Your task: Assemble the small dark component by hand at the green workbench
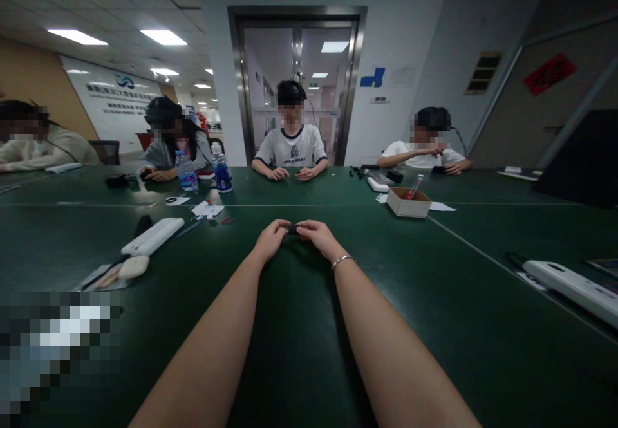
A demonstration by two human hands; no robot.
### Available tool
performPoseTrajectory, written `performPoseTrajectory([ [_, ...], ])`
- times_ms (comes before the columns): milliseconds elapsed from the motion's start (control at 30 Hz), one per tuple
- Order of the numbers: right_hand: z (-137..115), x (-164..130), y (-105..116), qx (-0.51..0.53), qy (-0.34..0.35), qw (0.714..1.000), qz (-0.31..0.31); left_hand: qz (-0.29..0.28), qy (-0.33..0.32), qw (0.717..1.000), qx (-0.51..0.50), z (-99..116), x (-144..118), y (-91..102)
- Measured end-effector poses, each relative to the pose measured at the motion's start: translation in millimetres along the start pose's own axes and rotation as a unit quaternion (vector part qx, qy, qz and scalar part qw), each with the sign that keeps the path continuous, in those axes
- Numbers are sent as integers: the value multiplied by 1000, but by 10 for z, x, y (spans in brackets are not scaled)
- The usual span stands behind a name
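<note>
Our arms stretched forward over the green counter, left hand and right hand meeting, fingertips pinching a small dark object, details too small to tell

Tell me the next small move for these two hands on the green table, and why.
Probably draw the small dark object closer: the left hand and right hand pinch it together at full arm's stretch, too far off to see clearly.

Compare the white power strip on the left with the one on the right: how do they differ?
The left power strip lies whole in view, beyond the left hand; the right power strip is cut by the frame edge. The left one angles away up-right, the right one down-right. Both are long, white, flat on the green table.
</note>
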State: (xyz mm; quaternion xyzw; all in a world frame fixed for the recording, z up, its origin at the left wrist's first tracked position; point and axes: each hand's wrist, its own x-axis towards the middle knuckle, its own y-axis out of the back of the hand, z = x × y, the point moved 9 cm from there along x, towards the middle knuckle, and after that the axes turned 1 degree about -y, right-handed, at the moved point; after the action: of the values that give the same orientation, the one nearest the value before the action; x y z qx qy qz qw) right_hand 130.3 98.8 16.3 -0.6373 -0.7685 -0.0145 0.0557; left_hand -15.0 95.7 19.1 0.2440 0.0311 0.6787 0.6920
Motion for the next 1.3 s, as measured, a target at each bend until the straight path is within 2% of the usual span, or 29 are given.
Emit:
performPoseTrajectory([
  [233, 22, 16, 3, -7, 2, 1000, -3, 9, -14, 1000, 5, 100, -41, 32],
  [433, 19, 17, 5, -20, 4, 1000, -3, -31, 4, 999, -35, 30, -31, -47],
  [633, 25, 21, 15, -9, 2, 1000, 1, -44, -14, 996, -71, 48, -24, -80],
  [1000, 10, 7, -11, -13, -1, 1000, -8, -8, -20, 999, -42, 31, -21, -8],
  [1300, 9, 5, -8, -16, -8, 1000, -4, -25, -18, 999, -32, 27, -17, -36],
])
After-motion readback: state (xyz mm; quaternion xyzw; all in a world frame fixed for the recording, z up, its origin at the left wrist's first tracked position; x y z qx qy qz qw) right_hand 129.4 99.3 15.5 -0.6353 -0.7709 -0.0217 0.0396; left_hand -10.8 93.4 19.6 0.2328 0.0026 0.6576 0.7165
